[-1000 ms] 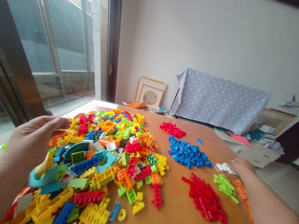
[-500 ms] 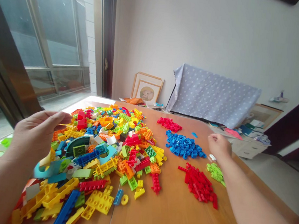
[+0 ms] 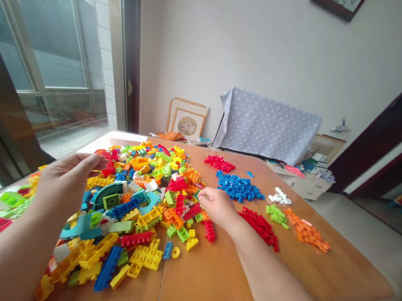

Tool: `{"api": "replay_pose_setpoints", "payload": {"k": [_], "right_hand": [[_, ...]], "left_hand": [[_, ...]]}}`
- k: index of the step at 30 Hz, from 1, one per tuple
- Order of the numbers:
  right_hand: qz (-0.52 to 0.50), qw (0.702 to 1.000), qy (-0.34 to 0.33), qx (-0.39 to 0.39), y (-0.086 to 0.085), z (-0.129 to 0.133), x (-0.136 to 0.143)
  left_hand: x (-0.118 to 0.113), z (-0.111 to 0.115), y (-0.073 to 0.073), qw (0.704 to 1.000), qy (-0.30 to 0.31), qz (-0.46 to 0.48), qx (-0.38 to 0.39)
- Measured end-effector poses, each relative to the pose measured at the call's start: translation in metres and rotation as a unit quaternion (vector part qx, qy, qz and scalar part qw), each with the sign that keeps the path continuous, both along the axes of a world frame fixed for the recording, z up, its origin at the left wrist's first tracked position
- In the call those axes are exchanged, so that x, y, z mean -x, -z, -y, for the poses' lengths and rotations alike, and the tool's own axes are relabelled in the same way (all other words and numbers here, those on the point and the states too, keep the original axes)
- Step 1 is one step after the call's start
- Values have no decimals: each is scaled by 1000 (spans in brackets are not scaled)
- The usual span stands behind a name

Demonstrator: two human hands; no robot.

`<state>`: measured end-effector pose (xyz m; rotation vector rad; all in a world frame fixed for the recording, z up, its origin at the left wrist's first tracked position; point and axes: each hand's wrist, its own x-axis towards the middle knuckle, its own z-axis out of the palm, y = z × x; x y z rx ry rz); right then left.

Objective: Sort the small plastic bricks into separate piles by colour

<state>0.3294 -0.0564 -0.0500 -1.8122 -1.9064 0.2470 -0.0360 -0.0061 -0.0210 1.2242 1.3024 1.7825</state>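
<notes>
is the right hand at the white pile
No, the right hand is at the mixed heap's edge, apart from the white pile.

We note both forearms bare. Left forearm (image 3: 10, 255) rises from near left, angled up and to the right; left hand (image 3: 67, 177) at its far end, thumb and fingertips drawn close together, pointing right. Right forearm (image 3: 270, 277) slants from near right toward the middle. Right hand (image 3: 218, 207) there, fingers curled, tips leftward. Hands well apart. We cannot tell what either grip contains.
</notes>
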Motion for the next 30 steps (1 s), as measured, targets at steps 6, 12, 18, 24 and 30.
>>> {"api": "replay_pose_setpoints", "payload": {"k": [6, 12, 18, 24, 30], "right_hand": [[156, 984, 48, 73, 3, -19, 43], [183, 977, 81, 67, 8, -26, 54], [175, 978, 86, 78, 6, -27, 52], [130, 986, 60, 88, 7, -26, 41], [89, 994, 42, 43, 16, -25, 35]], "left_hand": [[-3, 6, -4, 1000, 12, 9, -12], [-4, 9, -8, 1000, 8, 20, -3], [-8, 11, -11, 999, 23, 37, 6], [-2, 6, -5, 1000, 23, 12, 17], [4, 0, 2, 999, 25, -24, 8]]}}
